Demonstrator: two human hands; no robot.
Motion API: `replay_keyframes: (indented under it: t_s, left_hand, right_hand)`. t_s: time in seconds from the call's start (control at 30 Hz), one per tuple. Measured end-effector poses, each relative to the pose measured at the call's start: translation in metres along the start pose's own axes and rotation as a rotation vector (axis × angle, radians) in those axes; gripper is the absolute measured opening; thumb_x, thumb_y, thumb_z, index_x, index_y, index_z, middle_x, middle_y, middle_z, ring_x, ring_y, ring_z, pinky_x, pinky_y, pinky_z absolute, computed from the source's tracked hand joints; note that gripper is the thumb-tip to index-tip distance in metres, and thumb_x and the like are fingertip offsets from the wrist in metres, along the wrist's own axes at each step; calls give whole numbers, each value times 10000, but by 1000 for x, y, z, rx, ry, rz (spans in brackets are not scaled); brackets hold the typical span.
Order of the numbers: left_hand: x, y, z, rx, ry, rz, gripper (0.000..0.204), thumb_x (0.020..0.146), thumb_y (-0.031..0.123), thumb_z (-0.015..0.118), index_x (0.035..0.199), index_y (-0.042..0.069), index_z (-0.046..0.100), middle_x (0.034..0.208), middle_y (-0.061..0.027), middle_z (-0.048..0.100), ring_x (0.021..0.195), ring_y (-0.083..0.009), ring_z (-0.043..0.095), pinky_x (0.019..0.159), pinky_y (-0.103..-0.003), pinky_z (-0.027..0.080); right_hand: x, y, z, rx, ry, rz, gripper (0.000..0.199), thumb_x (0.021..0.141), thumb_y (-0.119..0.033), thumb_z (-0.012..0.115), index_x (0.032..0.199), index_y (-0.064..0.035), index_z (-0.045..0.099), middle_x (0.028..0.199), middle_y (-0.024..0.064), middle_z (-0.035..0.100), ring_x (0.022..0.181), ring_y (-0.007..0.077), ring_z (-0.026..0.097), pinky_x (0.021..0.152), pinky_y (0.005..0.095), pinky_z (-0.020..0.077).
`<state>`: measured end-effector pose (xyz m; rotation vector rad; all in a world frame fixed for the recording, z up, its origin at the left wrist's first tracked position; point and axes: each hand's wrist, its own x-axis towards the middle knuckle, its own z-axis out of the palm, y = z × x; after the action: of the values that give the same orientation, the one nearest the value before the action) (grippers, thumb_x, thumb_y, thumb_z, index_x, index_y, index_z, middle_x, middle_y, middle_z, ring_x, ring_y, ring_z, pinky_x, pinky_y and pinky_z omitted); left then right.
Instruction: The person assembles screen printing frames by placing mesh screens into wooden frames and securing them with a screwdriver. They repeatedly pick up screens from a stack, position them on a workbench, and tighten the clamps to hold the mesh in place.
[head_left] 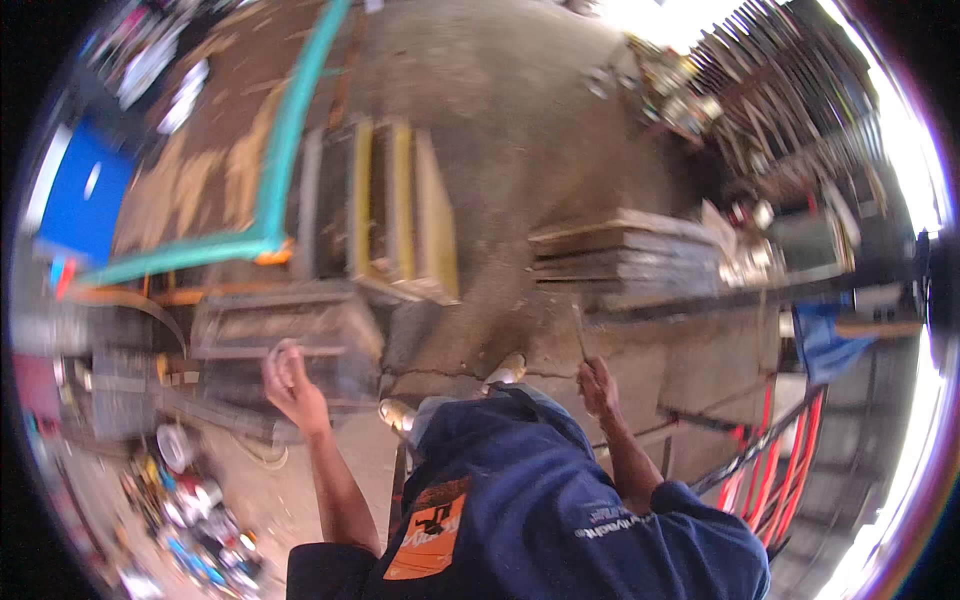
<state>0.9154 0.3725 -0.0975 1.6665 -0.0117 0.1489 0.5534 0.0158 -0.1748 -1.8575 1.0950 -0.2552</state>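
My right hand point(598, 391) is closed around a thin, long, pale tool point(580, 332) that points away from me. Motion blur hides what kind of tool it is. My left hand point(291, 384) is raised at the left with loosely bent, parted fingers and nothing visible in them. Behind and below it in the picture is a low, dark wooden stack or crate point(270, 325); I cannot tell whether the hand touches it. Both my feet show on the concrete floor between the hands, in light shoes point(397, 414).
Upright panels with yellowish edges point(405, 215) stand ahead, beside a brown-topped table with a teal edge point(275, 190). Stacked slabs point(625, 250) lie ahead right. A red metal frame point(790, 465) is at the right, mixed clutter point(195, 520) at the lower left, and a blue panel point(85, 195) far left.
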Motion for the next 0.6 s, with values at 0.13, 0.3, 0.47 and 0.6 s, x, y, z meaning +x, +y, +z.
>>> replay_keyframes:
  t_s: [0.13,0.3,0.47,0.6]
  left_hand:
    - [-44,30,206,141,-556,-43,290,960,278,648,1100,25,658,1010,-94,701,933,-178,659,873,-335,524]
    - [-123,53,450,116,-1107,150,295,898,264,698,1019,-1,651,905,-126,703,854,-201,684,769,-343,531]
    - [-189,56,646,270,-1324,508,331,846,253,716,1024,-7,614,1012,-168,668,943,-320,659,812,-418,528]
    - [-231,30,766,570,-1472,652,460,855,294,702,1171,-3,552,1186,-204,607,1098,-360,616,908,-451,524]
  right_hand:
    - [27,16,-61,-15,8,133,330,1011,-361,501,983,-42,581,698,98,609,618,200,628,586,370,492]
    - [30,50,-142,226,256,278,264,1014,-259,480,971,-23,591,691,57,599,563,149,579,533,295,466]
    - [28,91,-171,440,512,428,246,1013,-237,480,1005,-17,588,705,43,577,538,108,534,489,271,438]
    - [33,93,-180,458,685,585,238,1016,-243,459,926,-40,546,674,33,544,504,101,501,460,267,421]
